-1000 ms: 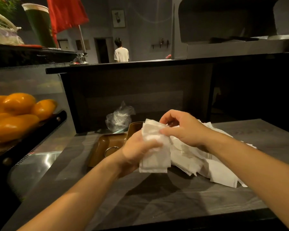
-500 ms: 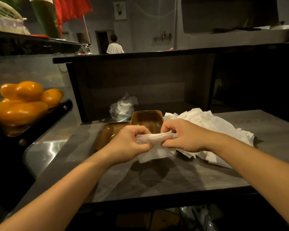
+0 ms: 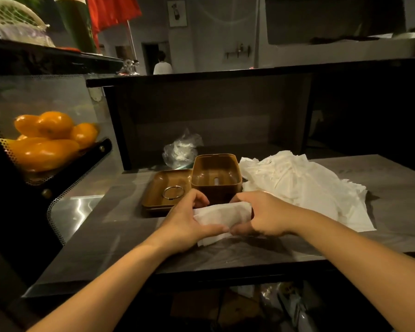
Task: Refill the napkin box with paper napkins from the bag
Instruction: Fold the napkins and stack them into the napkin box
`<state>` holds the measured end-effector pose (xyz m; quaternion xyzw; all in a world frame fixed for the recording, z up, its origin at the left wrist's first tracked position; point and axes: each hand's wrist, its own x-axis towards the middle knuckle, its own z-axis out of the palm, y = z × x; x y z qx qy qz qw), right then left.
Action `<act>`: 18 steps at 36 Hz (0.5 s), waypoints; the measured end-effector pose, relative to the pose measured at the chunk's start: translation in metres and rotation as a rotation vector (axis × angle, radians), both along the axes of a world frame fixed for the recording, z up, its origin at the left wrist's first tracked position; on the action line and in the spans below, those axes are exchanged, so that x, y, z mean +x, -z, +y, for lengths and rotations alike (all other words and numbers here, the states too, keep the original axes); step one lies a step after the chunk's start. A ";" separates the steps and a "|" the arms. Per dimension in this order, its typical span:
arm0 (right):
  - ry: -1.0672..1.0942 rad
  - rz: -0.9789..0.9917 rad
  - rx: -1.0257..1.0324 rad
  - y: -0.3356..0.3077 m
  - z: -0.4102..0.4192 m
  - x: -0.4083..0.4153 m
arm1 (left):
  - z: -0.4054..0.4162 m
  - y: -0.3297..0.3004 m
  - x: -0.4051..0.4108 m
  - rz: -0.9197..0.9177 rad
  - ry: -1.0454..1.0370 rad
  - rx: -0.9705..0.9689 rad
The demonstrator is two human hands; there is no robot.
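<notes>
The folded wad of napkins [image 3: 222,215] sits low over the table [image 3: 393,178], just near of the open brown napkin box [image 3: 215,179], with the left hand [image 3: 187,221] clamped on its left end and the right hand [image 3: 265,215] clamped on its right. It looks light, soft and easily crushed, so holding both ends with thumbs underneath should keep the fold together. Left of the box lies its lid [image 3: 164,191] bearing a metal ring [image 3: 173,192]; a loose napkin heap [image 3: 304,185] spreads to the right, and a crumpled clear bag [image 3: 181,148] sits farther back.
</notes>
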<state>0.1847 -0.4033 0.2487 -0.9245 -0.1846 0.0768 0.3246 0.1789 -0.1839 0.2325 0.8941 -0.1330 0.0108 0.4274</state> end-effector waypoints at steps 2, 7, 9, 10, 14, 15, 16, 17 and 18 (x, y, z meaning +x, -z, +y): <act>0.031 0.018 0.026 0.003 0.000 0.003 | -0.003 -0.001 0.004 -0.006 0.015 0.032; 0.025 0.043 0.021 0.006 0.001 0.005 | -0.008 -0.001 0.011 -0.018 0.095 0.095; 0.021 0.035 0.038 0.005 -0.002 0.007 | -0.010 -0.001 0.015 -0.009 0.134 0.128; 0.019 0.036 0.041 0.004 -0.004 0.008 | -0.010 -0.001 0.018 -0.015 0.152 0.138; 0.031 0.065 0.026 0.004 -0.013 0.014 | -0.004 0.004 0.027 -0.068 0.185 0.165; 0.034 0.072 0.021 0.004 -0.015 0.015 | -0.003 0.004 0.027 -0.072 0.191 0.166; 0.033 0.079 0.016 0.004 -0.016 0.017 | -0.003 0.004 0.027 -0.076 0.194 0.167; 0.029 0.081 0.009 0.003 -0.018 0.018 | -0.004 0.004 0.027 -0.080 0.195 0.169; 0.024 0.078 -0.005 0.002 -0.020 0.019 | -0.004 0.003 0.027 -0.083 0.193 0.168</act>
